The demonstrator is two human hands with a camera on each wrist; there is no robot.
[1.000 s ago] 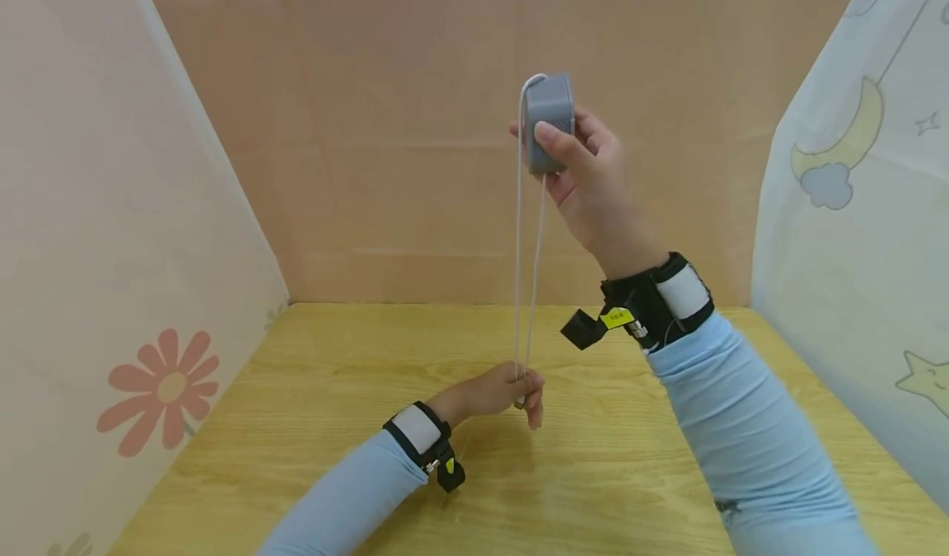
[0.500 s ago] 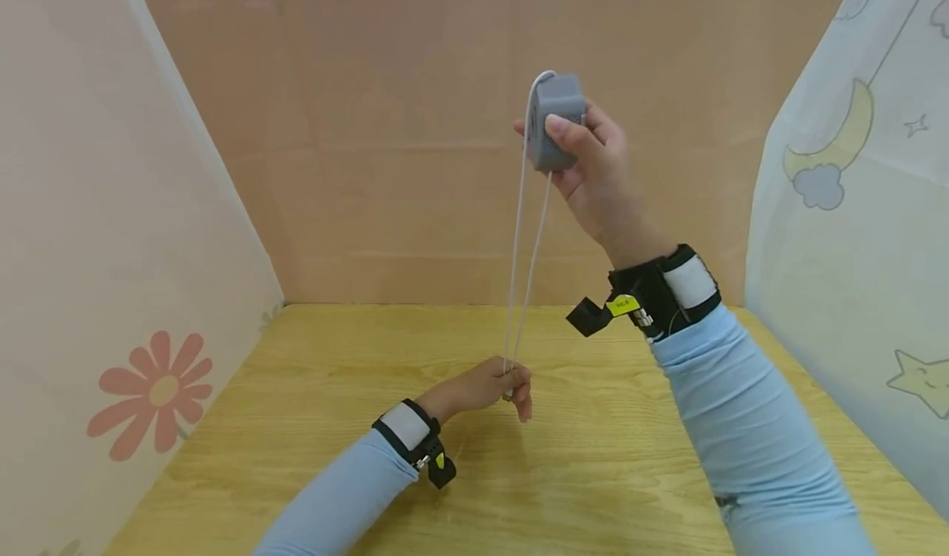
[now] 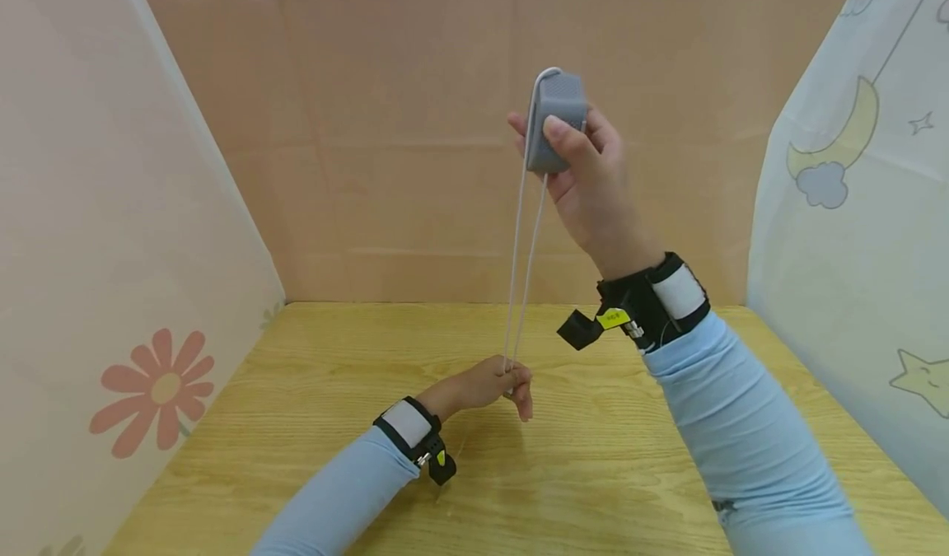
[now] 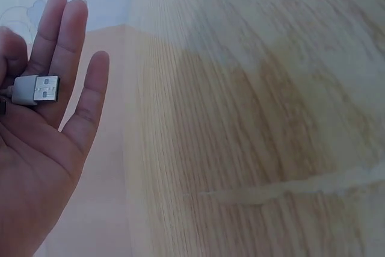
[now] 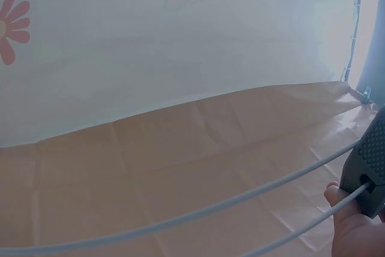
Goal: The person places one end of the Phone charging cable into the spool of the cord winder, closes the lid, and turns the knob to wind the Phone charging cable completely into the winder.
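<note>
Beneath both hands lies the wooden tabletop (image 3: 608,457), with patterned cloth screens standing to either side of them and a plain tan backdrop (image 3: 385,128) behind. The right hand (image 3: 586,177) is raised well above the tabletop, fingers and thumb curled round a small grey box (image 3: 554,119). From that box a white cable (image 3: 522,268) runs down in two strands to the left hand (image 3: 489,387), which sits low, just over the tabletop.

The head view shows the whole span between the hands, but not what the left hand grips; there the fingers look bunched about the cable's lower end. The left wrist view fills that in: a USB plug (image 4: 37,90) lies across the palm side of the fingers (image 4: 60,46), which are nearly straight, and the plug's rear end is caught at the edge of the frame, where the thumb is out of sight. The right wrist view shows the two cable strands (image 5: 180,221) leaving the corner of the grey box beside a fingertip (image 5: 340,195), one strand entering a small hole in the box.
</note>
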